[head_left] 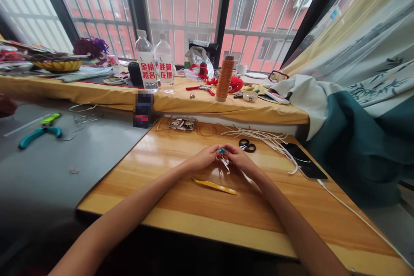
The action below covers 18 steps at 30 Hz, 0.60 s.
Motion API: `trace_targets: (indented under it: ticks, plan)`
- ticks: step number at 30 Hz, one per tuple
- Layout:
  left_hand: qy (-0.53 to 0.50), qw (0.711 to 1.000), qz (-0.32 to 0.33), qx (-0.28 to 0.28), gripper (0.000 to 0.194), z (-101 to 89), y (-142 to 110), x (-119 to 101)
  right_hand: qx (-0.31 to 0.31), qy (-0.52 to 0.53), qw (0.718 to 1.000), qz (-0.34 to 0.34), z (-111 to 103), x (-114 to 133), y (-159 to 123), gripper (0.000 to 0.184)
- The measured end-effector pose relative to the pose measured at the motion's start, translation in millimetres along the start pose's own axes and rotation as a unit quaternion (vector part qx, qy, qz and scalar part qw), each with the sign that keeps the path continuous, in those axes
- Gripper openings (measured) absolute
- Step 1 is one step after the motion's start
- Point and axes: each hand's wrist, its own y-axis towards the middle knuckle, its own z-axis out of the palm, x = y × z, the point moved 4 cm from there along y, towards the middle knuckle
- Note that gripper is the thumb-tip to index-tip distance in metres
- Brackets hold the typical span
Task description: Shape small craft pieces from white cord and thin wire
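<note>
Both hands meet over the wooden table [181, 207], left hand [204, 158] and right hand [238, 157] pinching a small blue bead [221, 150] on white cord [225, 164]; fingertip grips kept close should steady the threading, with yellow tweezers [213, 186] lying nearby.

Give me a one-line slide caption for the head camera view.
Both hands, left hand and right hand, pinch a small blue bead on white cord above yellow tweezers on a wooden table.
</note>
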Motion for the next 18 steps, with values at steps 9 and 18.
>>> trace_targets:
  ticks: [9,18]
  plan:
    - [-0.039,0.999,-0.012,0.004,0.012,0.9,1,-1,0.010,-0.034,0.999,-0.004,-3,3,-1,0.019]
    - [-0.137,0.988,-0.065,0.028,0.012,-6.7,6,13,-0.043,-0.032,0.999,0.008,1,-2,-2,0.026]
